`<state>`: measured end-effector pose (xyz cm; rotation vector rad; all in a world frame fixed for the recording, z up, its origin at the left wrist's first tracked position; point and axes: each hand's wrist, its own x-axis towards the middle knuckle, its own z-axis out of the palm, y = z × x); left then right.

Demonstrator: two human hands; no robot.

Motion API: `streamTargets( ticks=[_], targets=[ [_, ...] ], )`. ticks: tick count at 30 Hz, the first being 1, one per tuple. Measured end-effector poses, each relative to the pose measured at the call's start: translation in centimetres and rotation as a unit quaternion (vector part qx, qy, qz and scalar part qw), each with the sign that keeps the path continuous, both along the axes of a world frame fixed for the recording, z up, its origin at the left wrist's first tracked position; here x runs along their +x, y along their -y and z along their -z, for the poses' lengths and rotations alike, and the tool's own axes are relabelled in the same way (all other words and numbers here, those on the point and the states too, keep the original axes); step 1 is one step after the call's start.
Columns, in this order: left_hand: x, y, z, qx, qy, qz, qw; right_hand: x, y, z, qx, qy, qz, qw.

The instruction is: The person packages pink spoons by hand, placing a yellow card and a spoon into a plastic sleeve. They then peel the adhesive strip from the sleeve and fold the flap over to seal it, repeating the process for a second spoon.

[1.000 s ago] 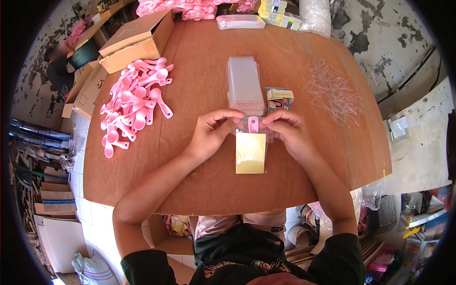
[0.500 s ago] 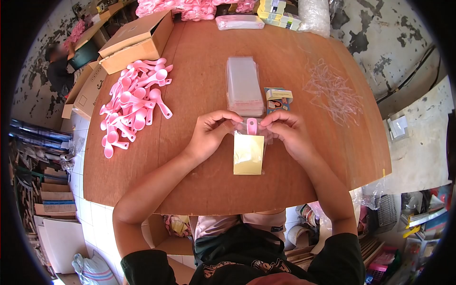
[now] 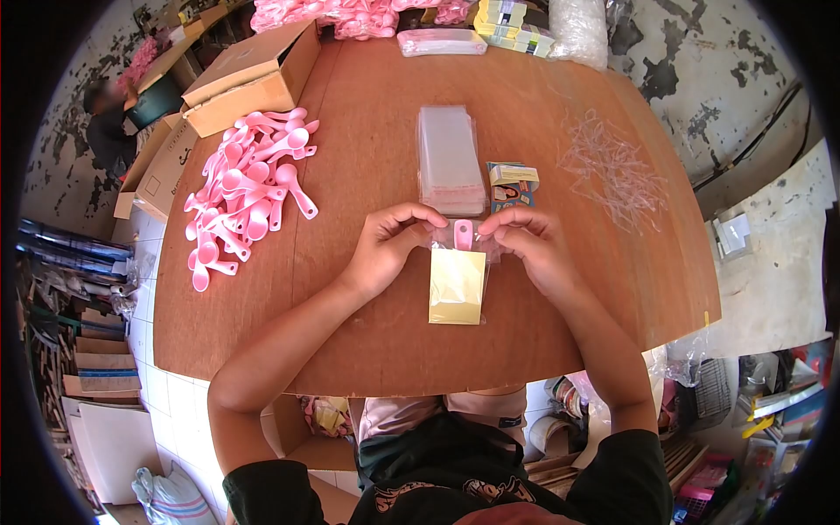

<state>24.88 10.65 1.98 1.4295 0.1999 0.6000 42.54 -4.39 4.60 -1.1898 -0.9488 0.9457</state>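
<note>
My left hand (image 3: 392, 245) and my right hand (image 3: 531, 241) pinch the two upper corners of a clear plastic bag (image 3: 492, 254). Inside the bag lies a pale yellow card (image 3: 456, 287), and the handle of a pink spoon (image 3: 463, 233) shows above the card's top edge. The spoon's bowl is hidden. Just beyond my fingers lies a stack of clear plastic bags (image 3: 451, 157). Beside that stack, close to my right hand, is a small pile of printed cards (image 3: 514, 184).
A heap of pink spoons (image 3: 249, 188) covers the table's left side, below a cardboard box (image 3: 254, 79). Thin clear plastic strips (image 3: 612, 166) lie tangled at the right. Bagged pink items (image 3: 350, 17) and bundled cards (image 3: 512, 26) line the far edge. Another person (image 3: 109, 127) is at the far left.
The bag with the card has shifted very slightly toward me, and the glare on the card differs. Both hands keep their pinch almost in place.
</note>
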Motion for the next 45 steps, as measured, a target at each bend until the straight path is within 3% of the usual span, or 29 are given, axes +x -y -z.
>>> streamTargets(
  ticks=[6, 11, 22, 30, 35, 45],
  targets=[
    [0.0, -0.3, 0.3, -0.022, 0.013, 0.034, 0.999, 0.3, 0.2, -0.2, 0.004, -0.035, -0.019, 0.999],
    [0.0, -0.2, 0.1, 0.000, 0.012, 0.048, 0.999, 0.2, 0.0, -0.2, -0.005, 0.022, 0.020, 1.000],
    [0.6, 0.2, 0.4, -0.012, 0.038, -0.026, 0.999, -0.4, -0.5, 0.2, 0.022, 0.055, 0.017, 0.998],
    [0.7, -0.1, 0.6, 0.012, 0.032, -0.036, 0.999, -0.6, -0.4, -0.7, -0.020, 0.020, -0.003, 1.000],
    [0.8, -0.1, 0.8, 0.003, 0.039, -0.044, 0.998, -0.6, -0.6, -0.4, 0.005, 0.058, 0.003, 0.998],
    [0.9, 0.3, 0.3, -0.009, 0.021, 0.019, 1.000, -0.4, -0.5, -0.5, 0.007, 0.048, 0.018, 0.999]
  ],
)
